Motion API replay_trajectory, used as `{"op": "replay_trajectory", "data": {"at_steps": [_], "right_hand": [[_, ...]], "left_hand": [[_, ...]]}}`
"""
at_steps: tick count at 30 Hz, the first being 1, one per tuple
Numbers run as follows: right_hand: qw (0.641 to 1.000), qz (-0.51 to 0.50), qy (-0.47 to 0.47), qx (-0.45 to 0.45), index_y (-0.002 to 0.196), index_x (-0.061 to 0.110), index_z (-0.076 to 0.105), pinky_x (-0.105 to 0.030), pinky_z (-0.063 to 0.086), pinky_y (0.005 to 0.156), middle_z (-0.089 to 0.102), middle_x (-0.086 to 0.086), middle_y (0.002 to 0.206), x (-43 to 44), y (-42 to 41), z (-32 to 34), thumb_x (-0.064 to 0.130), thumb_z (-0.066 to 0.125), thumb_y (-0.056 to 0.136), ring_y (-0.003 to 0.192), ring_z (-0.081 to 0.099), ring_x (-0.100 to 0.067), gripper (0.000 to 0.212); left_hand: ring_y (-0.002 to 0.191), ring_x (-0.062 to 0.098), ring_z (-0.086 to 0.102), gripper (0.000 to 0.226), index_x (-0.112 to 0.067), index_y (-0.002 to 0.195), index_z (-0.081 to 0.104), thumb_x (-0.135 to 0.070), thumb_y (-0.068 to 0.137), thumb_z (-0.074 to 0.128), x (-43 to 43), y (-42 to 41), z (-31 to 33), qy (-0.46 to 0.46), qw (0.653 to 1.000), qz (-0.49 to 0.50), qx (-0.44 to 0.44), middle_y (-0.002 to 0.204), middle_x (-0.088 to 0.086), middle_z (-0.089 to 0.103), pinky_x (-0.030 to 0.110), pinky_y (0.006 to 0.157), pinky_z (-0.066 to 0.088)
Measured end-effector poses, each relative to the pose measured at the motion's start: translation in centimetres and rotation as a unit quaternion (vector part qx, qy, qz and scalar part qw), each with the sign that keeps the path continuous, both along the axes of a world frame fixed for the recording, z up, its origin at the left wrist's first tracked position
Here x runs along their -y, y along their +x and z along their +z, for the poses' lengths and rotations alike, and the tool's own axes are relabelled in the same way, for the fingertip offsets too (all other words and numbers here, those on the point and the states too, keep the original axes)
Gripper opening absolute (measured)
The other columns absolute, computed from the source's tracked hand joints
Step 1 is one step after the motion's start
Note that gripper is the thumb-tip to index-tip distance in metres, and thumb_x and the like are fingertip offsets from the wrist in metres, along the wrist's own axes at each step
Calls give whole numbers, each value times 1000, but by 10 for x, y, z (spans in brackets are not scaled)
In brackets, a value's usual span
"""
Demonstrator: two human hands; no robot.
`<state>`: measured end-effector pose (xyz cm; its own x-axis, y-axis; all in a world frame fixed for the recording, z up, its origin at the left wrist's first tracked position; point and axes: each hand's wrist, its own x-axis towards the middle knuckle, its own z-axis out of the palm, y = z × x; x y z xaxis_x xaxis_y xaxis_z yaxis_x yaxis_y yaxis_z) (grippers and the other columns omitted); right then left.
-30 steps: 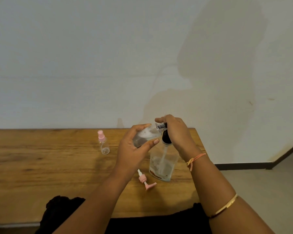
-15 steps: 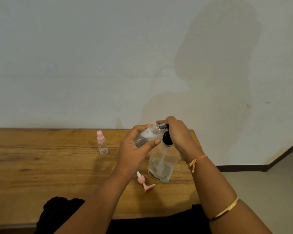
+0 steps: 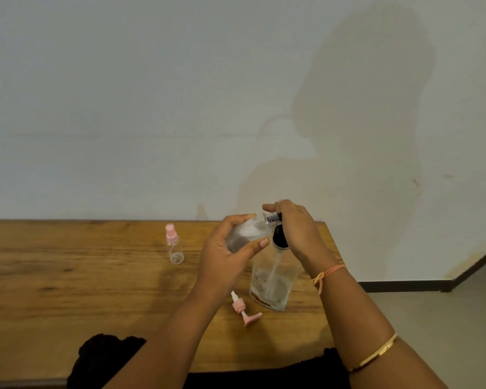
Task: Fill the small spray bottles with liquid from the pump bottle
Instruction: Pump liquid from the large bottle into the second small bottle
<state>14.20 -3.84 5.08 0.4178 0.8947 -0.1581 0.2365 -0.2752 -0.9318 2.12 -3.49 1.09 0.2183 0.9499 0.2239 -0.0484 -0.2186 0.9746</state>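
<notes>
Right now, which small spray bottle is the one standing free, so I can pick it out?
On the wooden table, look left of both hands. The small clear spray bottle stands upright and alone near the far edge. Its pink spray cap is on, unlike the loose pink pump head lying beside the large bottle.

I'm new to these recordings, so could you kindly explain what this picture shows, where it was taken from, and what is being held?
There is no machine here: a person wears a camera on the head, looking down at their own two bare hands over a wooden table. The left hand holds a small clear bottle, tilted. The right hand grips its neck, just above the large pump bottle standing on the table. Also on the table: a small spray bottle with a pink cap, upright, and a loose pink pump head lying near the front.
</notes>
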Motion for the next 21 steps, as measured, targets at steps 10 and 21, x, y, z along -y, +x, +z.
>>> {"op": "replay_trajectory", "data": {"at_steps": [10, 21], "right_hand": [[999, 8, -7, 38, 83, 36, 63, -56, 21, 111, 60, 2, 121, -2, 5, -7, 47, 19, 71, 119, 48, -23, 47], [1000, -1, 29, 11, 79, 37, 64, -53, 24, 111, 58, 10, 104, -5, 6, -8, 44, 24, 70, 113, 51, -18, 42]], "left_hand": [[89, 1, 62, 37, -36, 92, 61, -14, 69, 78, -3, 2, -4, 0, 1000, 2, -11, 97, -12, 64, 16, 71, 54], [93, 0, 62, 37, -35, 94, 61, -15, 68, 77, 0, 1, 1, 5, 1000, -6, 15, 101, -10, 64, 25, 79, 56]]}}
